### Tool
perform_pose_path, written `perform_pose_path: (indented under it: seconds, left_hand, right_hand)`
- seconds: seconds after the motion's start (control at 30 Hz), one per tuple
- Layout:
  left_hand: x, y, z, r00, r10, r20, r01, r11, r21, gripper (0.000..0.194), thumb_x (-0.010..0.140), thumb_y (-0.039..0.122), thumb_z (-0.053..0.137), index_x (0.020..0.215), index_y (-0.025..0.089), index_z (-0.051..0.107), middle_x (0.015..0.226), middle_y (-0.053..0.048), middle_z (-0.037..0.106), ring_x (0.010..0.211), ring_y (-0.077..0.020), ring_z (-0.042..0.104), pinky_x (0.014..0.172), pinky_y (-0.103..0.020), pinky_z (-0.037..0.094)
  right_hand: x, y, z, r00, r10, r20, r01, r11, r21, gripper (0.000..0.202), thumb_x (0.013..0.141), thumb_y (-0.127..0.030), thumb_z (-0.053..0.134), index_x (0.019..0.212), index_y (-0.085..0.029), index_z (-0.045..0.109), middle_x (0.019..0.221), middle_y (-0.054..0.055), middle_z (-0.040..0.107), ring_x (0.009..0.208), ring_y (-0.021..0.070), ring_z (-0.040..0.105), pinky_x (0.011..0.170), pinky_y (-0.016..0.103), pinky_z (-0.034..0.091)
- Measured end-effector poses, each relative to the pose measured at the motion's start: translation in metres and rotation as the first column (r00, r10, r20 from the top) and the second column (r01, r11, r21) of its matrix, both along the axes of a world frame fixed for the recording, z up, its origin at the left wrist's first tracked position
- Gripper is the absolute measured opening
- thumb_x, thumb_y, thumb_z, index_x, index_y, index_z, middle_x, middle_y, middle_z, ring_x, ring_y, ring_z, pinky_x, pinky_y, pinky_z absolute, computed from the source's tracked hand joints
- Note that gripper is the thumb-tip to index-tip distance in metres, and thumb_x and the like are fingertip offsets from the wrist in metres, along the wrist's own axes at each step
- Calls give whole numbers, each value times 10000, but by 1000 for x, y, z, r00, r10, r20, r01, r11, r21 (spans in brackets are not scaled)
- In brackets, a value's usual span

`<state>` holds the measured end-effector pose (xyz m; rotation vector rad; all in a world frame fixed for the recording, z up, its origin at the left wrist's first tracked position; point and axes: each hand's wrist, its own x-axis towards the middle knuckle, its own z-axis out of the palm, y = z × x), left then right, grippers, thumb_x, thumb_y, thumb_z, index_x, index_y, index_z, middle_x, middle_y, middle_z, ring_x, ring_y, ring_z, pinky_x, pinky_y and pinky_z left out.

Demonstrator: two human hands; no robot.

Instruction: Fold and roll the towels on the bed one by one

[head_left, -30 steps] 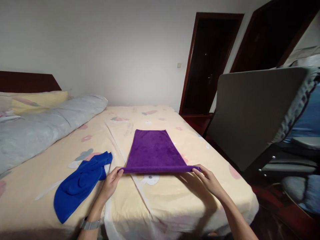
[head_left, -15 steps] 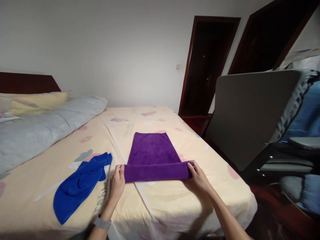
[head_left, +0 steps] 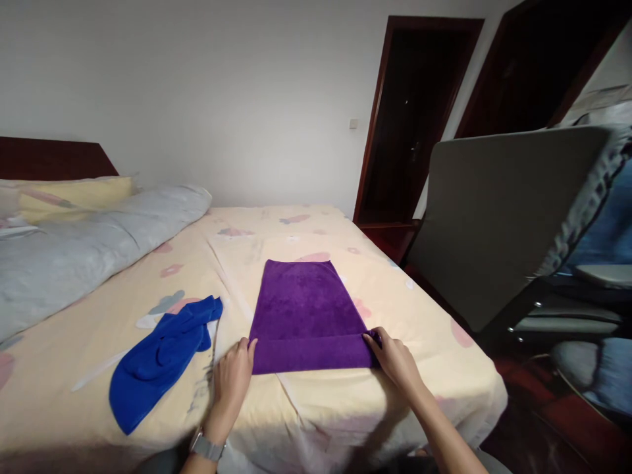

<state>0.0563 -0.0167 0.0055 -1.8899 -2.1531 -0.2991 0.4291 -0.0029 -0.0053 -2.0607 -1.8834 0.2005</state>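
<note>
A purple towel (head_left: pixel 306 299) lies on the bed, its near end folded over into a band across its width. My left hand (head_left: pixel 234 372) grips the left end of that fold, thumb on top at the edge. At the right end of the fold, my right hand (head_left: pixel 392 355) pinches the cloth between thumb and fingers. Left of my left hand rests a crumpled blue cloth (head_left: pixel 160 365), touched by neither hand. The fingers beneath the towel's edges are partly hidden.
The bed (head_left: pixel 434 375) has a pale yellow patterned sheet. A grey rolled quilt (head_left: pixel 113 227) and a yellow pillow (head_left: pixel 83 197) lie at the left. To the right stands a tilted grey board (head_left: pixel 498 224), with a dark door (head_left: pixel 417 125) behind it.
The folded near band has come down flatter and nearer to me, showing more of the towel behind it. Both hands have lowered with it, still holding its ends. The view has shifted slightly.
</note>
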Motion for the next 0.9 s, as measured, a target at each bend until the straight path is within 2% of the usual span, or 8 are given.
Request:
perform_pose_path:
  seconds: [0.1,0.33,0.5,0.57,0.63,0.73,0.8,0.9]
  left_hand:
    - [1,-1,-6,998,-27,-55,29,999,42,429,1047,401,332,929,163,669,833,-114,764,766,-259,742,577,-288,424]
    - [1,6,-8,993,0,-122,4,1000,29,472,1067,389,234,978,165,640,749,-97,735,638,-245,716,508,-285,384]
    - [4,1,-9,988,-49,-148,65,992,105,452,1062,340,264,927,144,648,853,-130,717,811,-260,710,672,-312,470]
    - [4,-1,-10,989,-49,-143,62,994,94,451,1056,328,278,903,136,656,851,-142,712,846,-274,703,719,-329,477]
    - [1,1,-11,996,-40,-74,43,998,44,428,1048,332,306,921,132,662,851,-148,724,832,-279,708,708,-330,473]
    - [-7,7,-7,985,-21,169,35,996,-81,339,1024,354,391,967,150,656,873,-135,753,809,-272,724,666,-313,455]
    - [-13,13,-3,948,5,317,46,987,-155,299,1004,373,436,911,178,643,850,-106,758,804,-259,728,653,-295,443]
    - [-19,19,1,918,35,395,46,980,-193,294,992,405,441,835,209,594,797,-54,743,760,-221,722,630,-270,436]
  right_hand:
    - [-3,-4,1,998,-20,66,20,1000,-4,286,1043,-439,392,1116,-219,559,850,97,749,804,298,732,635,306,431]
    - [-7,4,4,993,-61,96,63,998,-19,274,1052,-444,372,1096,-231,539,883,84,754,805,303,732,633,313,435]
    - [-11,2,0,988,-91,128,84,995,59,264,1047,-412,400,1098,-205,556,974,118,739,808,293,729,643,315,443]
    - [-10,0,-2,993,-93,74,88,994,72,286,1044,-407,404,1134,-186,561,975,130,736,833,297,726,656,321,449]
    - [-6,0,-3,995,-80,-54,83,995,50,319,1034,-421,418,1188,-178,556,984,131,742,897,306,720,687,328,462]
    - [0,4,-5,970,-77,-229,73,997,-23,355,1002,-446,462,1226,-190,564,1017,131,744,986,315,701,753,338,475]
    - [3,8,-5,954,-81,-290,65,996,-61,354,983,-446,477,1230,-209,566,984,121,743,965,310,701,752,338,473]
    - [5,13,-6,928,-57,-369,40,998,-53,358,966,-448,471,1251,-237,520,879,79,728,853,284,705,696,322,461]
